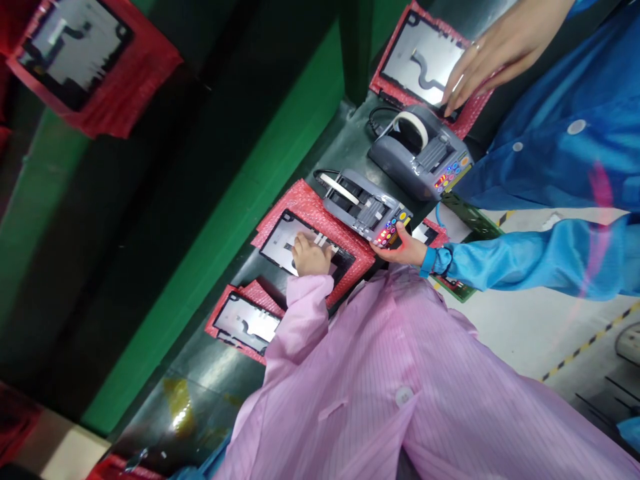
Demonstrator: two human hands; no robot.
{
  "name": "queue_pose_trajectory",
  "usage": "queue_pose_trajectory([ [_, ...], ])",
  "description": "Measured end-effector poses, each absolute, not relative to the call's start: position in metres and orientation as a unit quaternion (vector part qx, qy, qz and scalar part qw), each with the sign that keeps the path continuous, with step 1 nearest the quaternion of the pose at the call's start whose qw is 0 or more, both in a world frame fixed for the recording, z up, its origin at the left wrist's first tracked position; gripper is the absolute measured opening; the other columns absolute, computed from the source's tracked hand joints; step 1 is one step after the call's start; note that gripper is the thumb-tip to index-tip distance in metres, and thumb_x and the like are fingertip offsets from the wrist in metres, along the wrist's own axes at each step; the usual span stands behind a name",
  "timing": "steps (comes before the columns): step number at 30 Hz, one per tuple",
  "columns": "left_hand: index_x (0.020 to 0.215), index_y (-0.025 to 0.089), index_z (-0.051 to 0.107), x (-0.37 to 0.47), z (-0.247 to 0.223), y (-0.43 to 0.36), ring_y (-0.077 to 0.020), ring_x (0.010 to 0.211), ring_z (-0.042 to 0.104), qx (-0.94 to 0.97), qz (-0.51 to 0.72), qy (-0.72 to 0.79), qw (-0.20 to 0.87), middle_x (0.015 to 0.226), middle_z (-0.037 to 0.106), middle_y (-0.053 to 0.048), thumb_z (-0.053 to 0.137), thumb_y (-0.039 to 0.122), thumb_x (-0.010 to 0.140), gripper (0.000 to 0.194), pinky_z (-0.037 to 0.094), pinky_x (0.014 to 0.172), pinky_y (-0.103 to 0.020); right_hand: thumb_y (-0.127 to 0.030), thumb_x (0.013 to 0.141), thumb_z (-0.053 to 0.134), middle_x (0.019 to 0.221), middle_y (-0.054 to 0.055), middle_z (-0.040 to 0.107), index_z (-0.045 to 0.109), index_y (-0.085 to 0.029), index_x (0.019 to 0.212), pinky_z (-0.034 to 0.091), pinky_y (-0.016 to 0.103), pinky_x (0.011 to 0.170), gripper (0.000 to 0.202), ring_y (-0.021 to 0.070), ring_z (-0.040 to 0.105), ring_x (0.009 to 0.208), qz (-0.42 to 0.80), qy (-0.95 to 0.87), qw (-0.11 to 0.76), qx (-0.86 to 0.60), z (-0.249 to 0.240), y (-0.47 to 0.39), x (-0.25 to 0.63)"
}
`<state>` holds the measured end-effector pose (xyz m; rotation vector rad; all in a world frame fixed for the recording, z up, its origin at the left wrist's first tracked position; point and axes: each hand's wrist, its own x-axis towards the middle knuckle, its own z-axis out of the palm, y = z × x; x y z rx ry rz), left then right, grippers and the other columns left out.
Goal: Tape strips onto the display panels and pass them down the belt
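Observation:
My left hand [311, 257], in a pink sleeve, rests palm down on a silver panel with black edges [280, 243]. Its fingers are slightly apart and bent, and nothing shows in their grip. Short white strips [320, 239] lie on the panel beside the fingers. Red bubble wrap [305, 200] lies under the panel. Just beyond it stands a grey tape dispenser [370, 207] with lit buttons and a white roll. My right hand does not show.
A co-worker in blue has one hand [407, 250] at the dispenser's front and the other [493, 57] on another panel [425, 60]. A second dispenser [425, 153] stands between. Another wrapped panel [245, 320] lies left. A green beam [225, 227] runs along the bench's far side.

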<state>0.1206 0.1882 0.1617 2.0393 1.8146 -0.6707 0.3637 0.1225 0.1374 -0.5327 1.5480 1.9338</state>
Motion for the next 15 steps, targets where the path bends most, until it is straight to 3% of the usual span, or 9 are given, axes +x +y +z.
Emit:
queue_pose_trajectory([
  [3,0.134,-0.009,0.058,0.1199,0.1605,0.1874,-0.0401,0.142,0.042,0.719,-0.221,0.638,0.162,0.156,0.039,-0.03,0.05,0.036,0.093,0.061,0.034,0.119,-0.05,-0.042,0.086,0.073,0.114,0.009,0.062,0.041,-0.006,0.128,0.058,0.023,0.089,0.064,0.0109,0.068,0.104,0.756,0.54,0.315,-0.193,0.1382,0.1211,0.3617],
  [7,0.134,-0.01,0.058,0.1195,0.1597,0.1873,-0.0399,0.142,0.041,0.719,-0.223,0.639,0.16,0.156,0.039,-0.03,0.051,0.037,0.092,0.063,0.034,0.119,-0.049,-0.034,0.088,0.071,0.107,0.008,0.064,0.045,-0.003,0.12,0.056,0.014,0.077,0.052,0.0071,0.069,0.093,0.781,0.491,0.302,-0.239,0.1362,0.1241,0.3619],
  [15,0.136,-0.012,0.054,0.1214,0.1633,0.189,-0.0403,0.143,0.04,0.716,-0.242,0.635,0.16,0.157,0.037,-0.031,0.05,0.036,0.094,0.065,0.033,0.12,-0.047,-0.021,0.086,0.068,0.1,0.011,0.068,0.051,0.005,0.105,0.055,0.016,0.068,0.036,0.0084,0.072,0.086,0.802,0.445,0.275,-0.287,0.1317,0.1309,0.3672],
])
